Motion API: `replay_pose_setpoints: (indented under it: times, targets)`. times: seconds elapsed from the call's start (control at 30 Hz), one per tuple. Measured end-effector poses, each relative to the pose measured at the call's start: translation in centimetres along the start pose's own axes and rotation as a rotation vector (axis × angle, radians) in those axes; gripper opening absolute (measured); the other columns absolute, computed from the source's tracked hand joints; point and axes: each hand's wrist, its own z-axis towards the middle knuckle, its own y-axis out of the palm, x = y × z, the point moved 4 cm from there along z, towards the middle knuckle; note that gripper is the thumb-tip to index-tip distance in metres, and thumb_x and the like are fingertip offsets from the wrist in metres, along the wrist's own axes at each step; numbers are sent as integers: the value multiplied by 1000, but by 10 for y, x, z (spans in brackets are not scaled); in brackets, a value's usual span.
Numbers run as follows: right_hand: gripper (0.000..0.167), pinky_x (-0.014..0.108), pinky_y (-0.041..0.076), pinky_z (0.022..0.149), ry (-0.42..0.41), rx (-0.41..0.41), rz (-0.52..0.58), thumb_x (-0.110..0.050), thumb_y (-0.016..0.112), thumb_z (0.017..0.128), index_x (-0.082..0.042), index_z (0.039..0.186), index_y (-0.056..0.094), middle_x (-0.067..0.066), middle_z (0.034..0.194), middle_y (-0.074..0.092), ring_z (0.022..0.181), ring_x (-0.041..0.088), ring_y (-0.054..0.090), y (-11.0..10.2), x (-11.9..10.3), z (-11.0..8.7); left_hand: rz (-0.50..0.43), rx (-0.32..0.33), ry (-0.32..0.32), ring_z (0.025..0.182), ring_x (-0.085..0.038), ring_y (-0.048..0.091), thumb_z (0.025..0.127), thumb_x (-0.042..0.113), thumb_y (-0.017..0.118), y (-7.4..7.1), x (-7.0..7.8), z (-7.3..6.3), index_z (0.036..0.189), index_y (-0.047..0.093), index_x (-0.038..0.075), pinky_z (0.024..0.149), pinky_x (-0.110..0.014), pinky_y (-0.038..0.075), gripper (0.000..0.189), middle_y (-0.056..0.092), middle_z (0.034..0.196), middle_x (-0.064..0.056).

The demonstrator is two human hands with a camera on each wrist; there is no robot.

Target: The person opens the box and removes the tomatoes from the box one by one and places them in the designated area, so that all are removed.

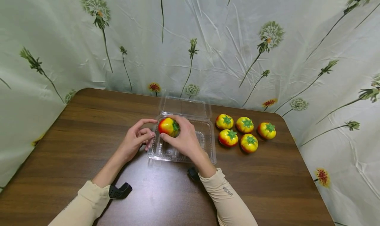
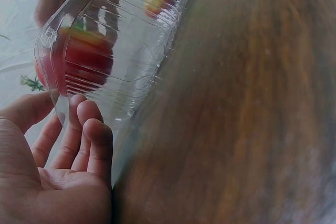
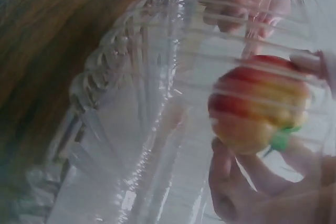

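Observation:
My right hand [image 1: 185,137] grips a red-and-yellow toy tomato [image 1: 168,127] with a green star-shaped top, at the left part of a clear plastic clamshell container [image 1: 205,140]. Thumb and fingers lie on either side of the tomato. The container's lid [image 1: 185,106] stands open at the back. At the container's left rim, my left hand [image 1: 135,138] pinches the edge, its fingers [image 2: 97,135] touching the plastic in the left wrist view. Through the clear wall the right wrist view shows the same tomato [image 3: 260,103]; whether it touches the container's floor, I cannot tell.
Several more toy tomatoes [image 1: 249,143] sit in a loose group on the brown wooden table [image 1: 98,120], right of the container. Behind the table hangs a pale curtain [image 1: 142,28] with a dandelion print, close to the lid. A black wrist camera [image 1: 120,190] sits at my left cuff.

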Motion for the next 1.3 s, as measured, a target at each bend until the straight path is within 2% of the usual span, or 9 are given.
replay_pose_setpoints:
  times: [0.2, 0.37, 0.5, 0.87, 1.3]
  targets:
    - [62, 45, 50, 99, 6, 16, -15, -37, 82, 84, -17, 140, 64, 5, 126, 67, 115, 25, 58, -2, -1, 0, 10, 22, -24, 51, -19, 52, 104, -3, 59, -1, -1, -2, 145, 46, -4, 48, -26, 51, 43, 64, 75, -2]
    - [61, 39, 49, 92, 17, 52, -21, -36, 85, 81, -15, 132, 60, 3, 122, 67, 110, 23, 56, -4, -2, 2, 15, 25, -19, 51, -21, 51, 104, -2, 59, -2, -2, -2, 145, 46, -4, 47, -28, 51, 43, 64, 75, -2]
    - [60, 35, 48, 88, -14, 81, -29, -35, 88, 79, -15, 128, 61, 2, 120, 66, 108, 22, 54, -6, -3, 2, 25, 29, -24, 51, -20, 52, 104, -1, 60, -3, -2, -1, 145, 47, -2, 47, -27, 51, 43, 64, 75, -2]
    - [63, 35, 57, 93, -25, 99, 7, -30, 94, 77, -14, 129, 62, 5, 121, 62, 105, 19, 63, -12, -4, 0, 26, 24, -25, 53, -17, 53, 104, -1, 60, -1, -2, 0, 145, 47, -1, 48, -26, 51, 43, 64, 76, -1]
    - [61, 39, 58, 99, -27, 93, 20, -26, 92, 78, -12, 131, 64, 7, 127, 60, 112, 23, 64, -21, -8, -2, 22, 23, -27, 53, -18, 53, 104, 0, 60, 0, -2, 1, 145, 47, -2, 49, -26, 52, 43, 65, 76, -2]
